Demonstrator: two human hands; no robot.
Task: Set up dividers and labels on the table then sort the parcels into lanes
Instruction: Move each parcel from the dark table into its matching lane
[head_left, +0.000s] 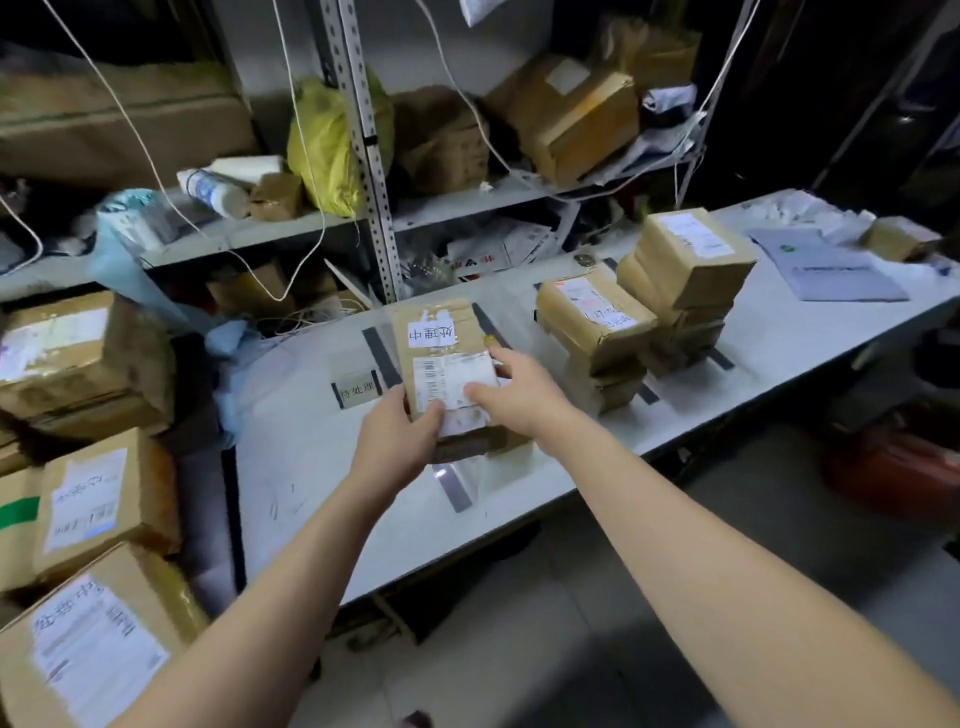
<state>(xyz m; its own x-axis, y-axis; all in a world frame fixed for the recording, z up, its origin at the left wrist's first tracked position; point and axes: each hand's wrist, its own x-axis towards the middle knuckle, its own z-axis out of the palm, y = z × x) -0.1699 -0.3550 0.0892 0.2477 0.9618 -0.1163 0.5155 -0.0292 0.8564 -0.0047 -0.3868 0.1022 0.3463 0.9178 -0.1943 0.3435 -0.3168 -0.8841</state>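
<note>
A taped brown parcel (441, 332) with a white handwritten label and a barcode sticker sits over the middle of the white table (779, 332). My left hand (397, 431) grips its near left corner and my right hand (519, 389) grips its right side. Dark tape strips (382, 356) run across the table as dividers, and a small lane label (357, 387) lies left of the parcel. Two stacks of brown parcels, a lower one (595, 332) and a taller one (685, 270), stand in the lane to the right.
Larger cardboard boxes (98, 499) pile up at the left. A metal shelf (374, 156) behind the table holds boxes, a yellow bag (322, 145) and hanging cords. Grey mailers (826, 265) and a small box (898, 236) lie at the table's far right.
</note>
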